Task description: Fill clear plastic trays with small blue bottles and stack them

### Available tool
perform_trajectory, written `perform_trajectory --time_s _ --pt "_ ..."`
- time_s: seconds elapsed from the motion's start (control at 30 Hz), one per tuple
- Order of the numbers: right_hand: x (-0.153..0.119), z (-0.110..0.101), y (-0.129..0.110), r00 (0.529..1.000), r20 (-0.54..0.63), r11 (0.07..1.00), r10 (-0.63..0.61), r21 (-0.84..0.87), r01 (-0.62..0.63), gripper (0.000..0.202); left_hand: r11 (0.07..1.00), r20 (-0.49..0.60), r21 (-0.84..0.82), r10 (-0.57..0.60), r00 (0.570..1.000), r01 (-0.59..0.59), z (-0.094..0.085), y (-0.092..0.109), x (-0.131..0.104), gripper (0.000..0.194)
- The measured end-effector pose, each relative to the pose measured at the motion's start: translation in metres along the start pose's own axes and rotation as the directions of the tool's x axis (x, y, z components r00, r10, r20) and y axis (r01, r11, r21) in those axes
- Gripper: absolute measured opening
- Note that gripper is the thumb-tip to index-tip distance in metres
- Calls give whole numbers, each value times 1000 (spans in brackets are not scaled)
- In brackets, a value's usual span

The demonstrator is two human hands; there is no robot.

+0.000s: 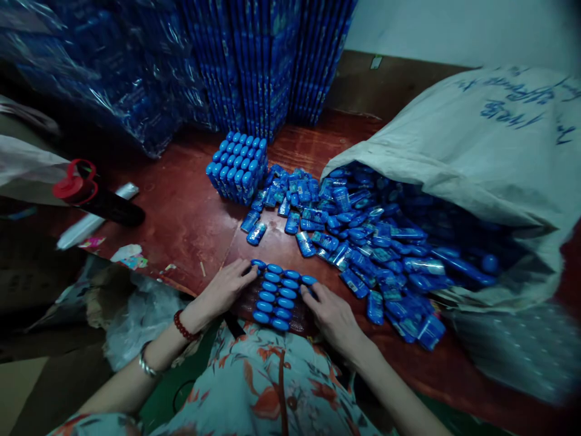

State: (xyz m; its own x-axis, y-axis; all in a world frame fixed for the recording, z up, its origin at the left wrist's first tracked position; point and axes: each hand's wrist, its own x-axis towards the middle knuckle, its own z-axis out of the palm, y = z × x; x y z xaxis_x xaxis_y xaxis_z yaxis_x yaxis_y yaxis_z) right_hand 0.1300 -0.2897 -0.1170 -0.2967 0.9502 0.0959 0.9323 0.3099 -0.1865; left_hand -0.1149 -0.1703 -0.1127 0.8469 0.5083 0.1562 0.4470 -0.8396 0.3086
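Observation:
Two columns of small blue oval packs (285, 302) stand close together at the near edge of the red-brown table (177, 227). At their far left corner, my left hand (229, 281) has its fingers closed on a blue pack (258, 264). Across from it, my right hand (327, 309) touches another blue pack (308, 280) at the far right corner, thumb and fingers bent around its near side. Beyond my hands sits a neat block of stacked blue packs (238, 160). Loose blue packs (358, 233) lie heaped to the right of it.
An open white sack (481, 133) spills packs from the right. Tall blue stacks (254, 60) and plastic-wrapped bundles (113, 72) rise at the back. A dark bottle with a red lid (106, 200) lies tilted at left, beside a clear plastic roll (97, 217). Bubble wrap (512, 351) is at right.

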Motion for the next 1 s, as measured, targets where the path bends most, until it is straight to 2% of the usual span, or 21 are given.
perform_trajectory --time_s 0.13,0.27,0.37,0.43,0.5,0.53,0.6,0.67,0.73,0.8,0.9,1.0 --pt "11 1 -4 999 33 998 19 -58 -17 32 999 105 16 34 994 -36 -5 0 10 27" --pt "3 9 -4 996 -74 999 50 -17 -51 37 997 136 -18 76 988 -74 2 -1 9 23" --pt "-7 14 -6 976 -185 993 118 42 -112 34 997 58 -14 72 996 -71 13 -4 -3 31" --pt "-9 14 -4 941 -258 975 217 105 -196 32 999 -28 -23 41 999 -42 18 -7 -11 35" --pt "-4 10 4 885 -311 934 347 196 -298 31 997 -155 -66 -46 987 37 19 -12 -12 33" --pt "3 7 10 858 -314 908 407 244 -341 31 989 -221 -106 -123 967 102 18 -17 -8 30" --pt "21 2 24 839 -249 863 483 297 -408 32 950 -276 -204 -289 917 238 15 -28 9 25" --pt "45 0 37 857 -134 857 497 232 -461 34 909 -199 -226 -395 897 351 14 -40 33 24" --pt "69 0 44 868 -22 867 496 56 -495 38 892 -82 -128 -445 892 434 15 -49 56 29" --pt "88 2 45 869 61 869 491 -113 -483 44 873 -25 21 -488 873 488 20 -52 72 34" --pt "102 5 45 874 117 873 471 -200 -444 42 859 -13 132 -497 868 494 26 -51 81 29" --pt "89 4 51 877 75 880 475 -56 -472 30 889 -23 -15 -457 889 457 23 -50 65 23"
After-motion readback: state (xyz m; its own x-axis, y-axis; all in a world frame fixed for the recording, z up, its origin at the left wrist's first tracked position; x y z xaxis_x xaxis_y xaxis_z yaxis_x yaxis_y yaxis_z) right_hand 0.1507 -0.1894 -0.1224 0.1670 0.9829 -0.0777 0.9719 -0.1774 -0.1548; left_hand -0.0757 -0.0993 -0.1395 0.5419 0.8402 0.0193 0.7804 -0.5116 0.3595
